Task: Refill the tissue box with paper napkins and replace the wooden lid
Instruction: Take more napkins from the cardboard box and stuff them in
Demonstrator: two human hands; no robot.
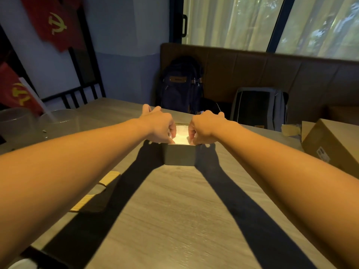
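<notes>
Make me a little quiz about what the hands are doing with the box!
1. True or false: the wooden lid already sits on the tissue box.
2. Where do the fingers of the left hand and right hand reach?
A. Into the open box, at the white napkins
B. Onto a cardboard carton
C. Onto a backpack
3. Fill in: the lid lies on the table to the person's ____ of the tissue box.

Key: 1 false; 2 A; 3 left.
</notes>
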